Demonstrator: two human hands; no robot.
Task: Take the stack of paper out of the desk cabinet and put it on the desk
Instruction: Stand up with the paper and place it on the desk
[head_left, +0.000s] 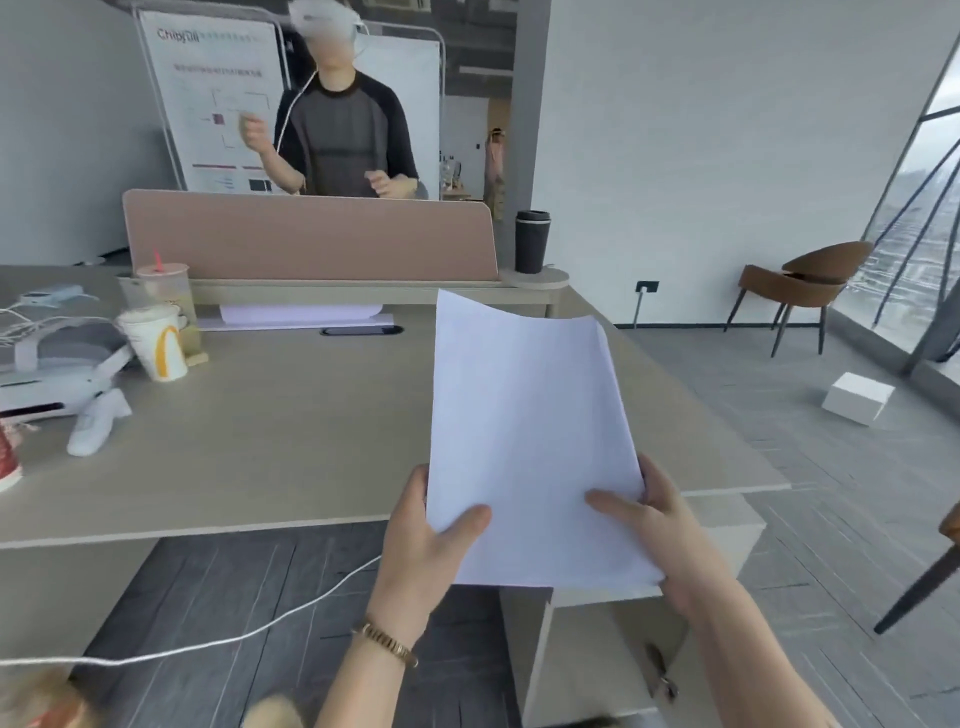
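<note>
A white stack of paper is held in the air over the front right part of the beige desk. My left hand grips its lower left corner, thumb on top. My right hand grips the lower right edge, fingers spread on the sheet. The far end of the stack curls upward. Below my hands the desk cabinet stands under the desk's right end, its door open toward me.
On the desk's left are two paper cups, a white headset, a controller and cables. A pink divider and a dark tumbler stand at the back, a person behind. A brown chair and white box are on the floor at right.
</note>
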